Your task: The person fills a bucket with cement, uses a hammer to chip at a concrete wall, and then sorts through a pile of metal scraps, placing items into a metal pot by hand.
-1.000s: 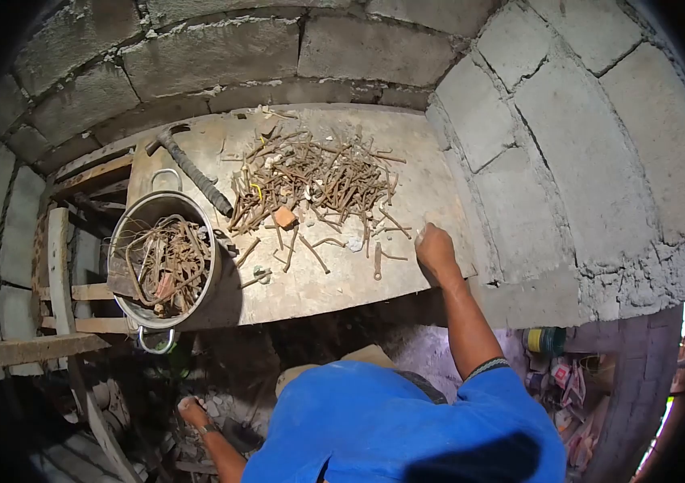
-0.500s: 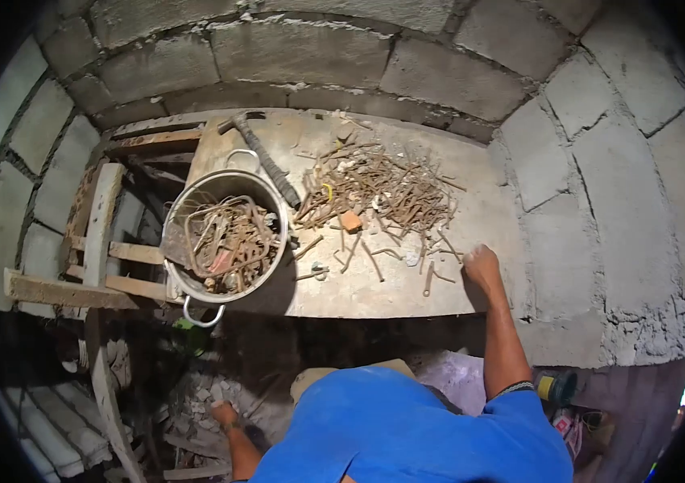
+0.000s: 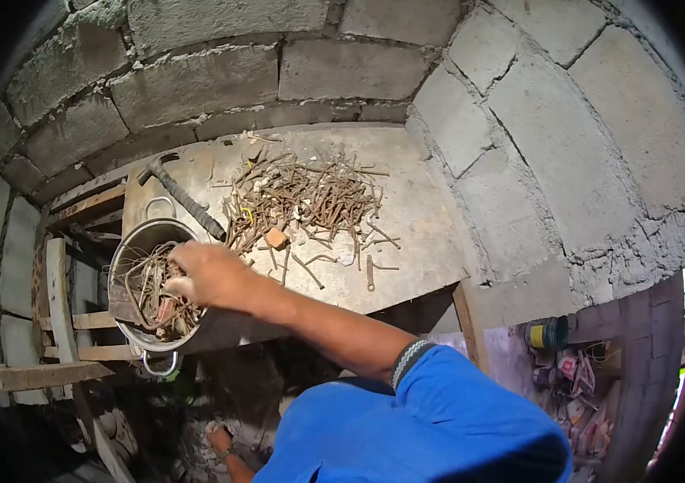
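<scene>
My right hand (image 3: 212,278) is over the metal pot (image 3: 119,322), thumb and fingers apart, with nothing visible between them. Inside the pot lies a tangle of rusty bent wire and metal pieces (image 3: 145,278), partly hidden by the hand. Low down beside my body, my left hand (image 3: 219,439) hangs near the rubble; its fingers are too small and dark to read. A heap of rusty nails and short rods (image 3: 318,197) spreads over the board (image 3: 407,201), with an orange chunk (image 3: 276,238) at its front. Between pot and heap lies a hammer (image 3: 185,197) with a wrapped handle.
Grey block walls (image 3: 350,68) enclose the board behind and at the right. Wooden bars (image 3: 60,298) stand left of the pot. Below right are a dark green container with a yellow label (image 3: 548,332) and crumpled wrappers (image 3: 580,370). Rubble lies on the floor below.
My right hand has swung left from the board's right front edge to above the pot. The view has turned to the right. My left hand remains low.
</scene>
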A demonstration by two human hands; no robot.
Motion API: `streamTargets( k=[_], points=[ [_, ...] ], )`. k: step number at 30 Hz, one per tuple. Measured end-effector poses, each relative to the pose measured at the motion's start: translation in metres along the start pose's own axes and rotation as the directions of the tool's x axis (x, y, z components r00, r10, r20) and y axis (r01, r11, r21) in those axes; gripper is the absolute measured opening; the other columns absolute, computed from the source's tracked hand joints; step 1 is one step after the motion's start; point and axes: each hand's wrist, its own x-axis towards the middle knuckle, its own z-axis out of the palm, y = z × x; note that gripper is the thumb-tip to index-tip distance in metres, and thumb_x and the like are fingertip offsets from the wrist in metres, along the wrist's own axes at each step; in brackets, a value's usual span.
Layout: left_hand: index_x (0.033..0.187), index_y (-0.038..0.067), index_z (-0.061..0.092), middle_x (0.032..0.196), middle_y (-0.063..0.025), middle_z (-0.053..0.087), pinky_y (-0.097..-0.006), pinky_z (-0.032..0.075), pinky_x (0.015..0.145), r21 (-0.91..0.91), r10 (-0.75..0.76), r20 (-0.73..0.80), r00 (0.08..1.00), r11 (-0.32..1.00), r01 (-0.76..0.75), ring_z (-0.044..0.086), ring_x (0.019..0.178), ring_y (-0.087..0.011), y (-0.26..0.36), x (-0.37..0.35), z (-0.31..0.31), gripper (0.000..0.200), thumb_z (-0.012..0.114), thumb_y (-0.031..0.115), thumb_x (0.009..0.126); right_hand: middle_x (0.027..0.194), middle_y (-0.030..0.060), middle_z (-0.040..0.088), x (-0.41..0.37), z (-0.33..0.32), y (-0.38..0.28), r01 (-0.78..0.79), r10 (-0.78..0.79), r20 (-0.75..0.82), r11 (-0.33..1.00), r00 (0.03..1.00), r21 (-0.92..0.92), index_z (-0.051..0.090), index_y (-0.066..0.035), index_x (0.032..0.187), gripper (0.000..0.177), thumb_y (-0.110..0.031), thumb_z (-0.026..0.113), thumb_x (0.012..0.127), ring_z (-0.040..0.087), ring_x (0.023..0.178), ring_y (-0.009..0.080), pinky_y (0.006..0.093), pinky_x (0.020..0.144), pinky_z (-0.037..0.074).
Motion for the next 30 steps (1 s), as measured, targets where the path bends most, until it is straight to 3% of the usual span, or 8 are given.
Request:
streamTargets(
  k=[2,9,10,14,22,27,28,30],
  points=[
    [0.116,-0.004,0.061,0.092,-0.0169,0.069,-0.0389,0.050,0.067,0.055,0.359,0.105,0.927,0.929,-0.366,0.064,0.075,-0.0257,-0.033,0.025,0.005,0.033,0.058,-0.004,0.083,0.100,0.0172,0.068,-0.006,-0.017,0.027,-0.108,0.109,-0.120,0.994,0.987,0.013,0.068,-0.002,0.106,0.035,-0.032,0.070,0.088,0.066,0.093,0.0344,0.0421,0.085,0.052],
    [0.103,0.003,0.067,0.085,-0.0153,0.071,-0.0382,0.055,0.067,0.425,0.127,0.400,0.908,0.852,-0.306,0.070,0.076,-0.0272,0.047,-0.086,0.002,0.027,0.068,0.006,0.076,0.100,0.0191,0.069,-0.048,-0.146,0.168,-0.547,0.444,-0.360,0.792,0.821,-0.270,0.070,-0.004,0.101,0.028,-0.027,0.070,0.086,0.066,0.095,0.0362,0.0445,0.084,0.052],
    [0.100,0.000,0.065,0.081,-0.0138,0.070,-0.0373,0.054,0.062,0.497,0.301,0.524,0.797,0.651,-0.573,0.069,0.069,-0.0254,0.010,-0.055,0.005,0.025,0.069,0.003,0.075,0.100,0.0191,0.069,-0.038,-0.146,0.171,-0.532,0.437,-0.345,0.807,0.830,-0.257,0.070,-0.004,0.101,0.028,-0.027,0.070,0.086,0.066,0.095,0.0362,0.0445,0.084,0.052],
    [0.091,-0.003,0.062,0.075,-0.0165,0.069,-0.0378,0.054,0.058,0.234,0.098,0.441,0.892,0.947,-0.220,0.068,0.064,-0.0245,0.024,-0.093,0.015,0.022,0.072,0.003,0.073,0.097,0.0164,0.071,0.013,-0.116,0.192,-0.501,0.492,-0.125,0.863,0.862,-0.059,0.070,-0.005,0.100,0.024,-0.026,0.064,0.090,0.068,0.093,0.0317,0.0406,0.082,0.052],
    [0.090,0.000,0.063,0.079,-0.0141,0.068,-0.0375,0.052,0.069,0.418,0.218,0.287,0.933,0.848,-0.326,0.065,0.073,-0.0232,0.026,-0.161,0.024,0.021,0.073,0.006,0.073,0.102,0.0204,0.069,0.079,0.037,0.165,-0.242,0.297,0.243,0.942,0.924,-0.233,0.065,-0.001,0.104,0.041,-0.036,0.074,0.084,0.068,0.095,0.0372,0.0480,0.086,0.053],
    [0.087,0.001,0.064,0.075,-0.0104,0.067,-0.0359,0.051,0.066,0.488,0.110,0.267,0.957,0.841,-0.233,0.065,0.069,-0.0218,0.020,-0.173,0.030,0.019,0.074,0.014,0.077,0.103,0.0240,0.071,0.103,0.048,0.174,-0.420,0.474,0.237,0.874,0.848,-0.243,0.057,0.004,0.119,0.046,-0.014,0.070,0.079,0.070,0.100,0.0352,0.0429,0.085,0.056],
    [0.115,0.005,0.064,0.112,-0.0166,0.068,-0.0372,0.051,0.085,0.494,0.205,0.510,0.835,0.725,-0.479,0.064,0.096,-0.0260,0.028,-0.175,0.018,0.030,0.062,0.027,0.095,0.104,0.0257,0.071,0.106,0.042,0.172,-0.450,0.489,0.220,0.869,0.844,-0.207,0.064,0.005,0.112,0.041,-0.011,0.066,0.074,0.071,0.100,0.0371,0.0433,0.085,0.056],
    [0.102,0.004,0.065,0.093,-0.0124,0.068,-0.0360,0.051,0.075,0.506,0.171,0.479,0.861,0.748,-0.430,0.064,0.083,-0.0227,0.069,-0.186,0.028,0.023,0.067,0.021,0.087,0.103,0.0263,0.071,0.118,0.023,0.165,-0.535,0.555,0.253,0.832,0.793,-0.147,0.067,0.005,0.107,0.038,-0.012,0.065,0.073,0.070,0.100,0.0381,0.0439,0.085,0.056]
  ],
)
